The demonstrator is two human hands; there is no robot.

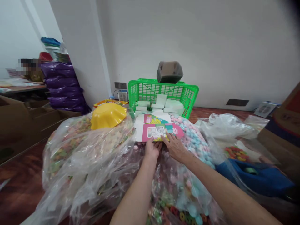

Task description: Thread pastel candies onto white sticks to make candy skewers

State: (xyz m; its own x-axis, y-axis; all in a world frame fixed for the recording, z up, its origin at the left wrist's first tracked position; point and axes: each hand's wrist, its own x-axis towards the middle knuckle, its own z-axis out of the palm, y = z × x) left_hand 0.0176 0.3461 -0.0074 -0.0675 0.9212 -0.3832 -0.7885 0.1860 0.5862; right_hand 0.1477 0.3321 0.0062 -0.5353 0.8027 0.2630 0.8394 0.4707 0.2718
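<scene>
A flattened pink, yellow and teal carton (156, 131) with a white barcode label lies atop clear bags of coloured cereal rings (93, 147). The left hand (152, 150) pinches its near edge, while the right hand (175, 147) lays open fingers flat on it, with a green basket (187, 93) beyond.

Pink carton (156, 131), yellow-teal patches, in left grip (152, 150), under right grip (175, 147); green lattice basket (164, 90) beyond; yellow bowl (107, 116) left; pastel sweets (195, 139) right.

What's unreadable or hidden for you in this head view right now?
Head view:
Carton label: too small to read.
Left hand fingertips: hidden by the hand itself, grip unclear.
Basket floor: covered by white blocks.
Blue item: blurred behind a plastic bag.
</scene>
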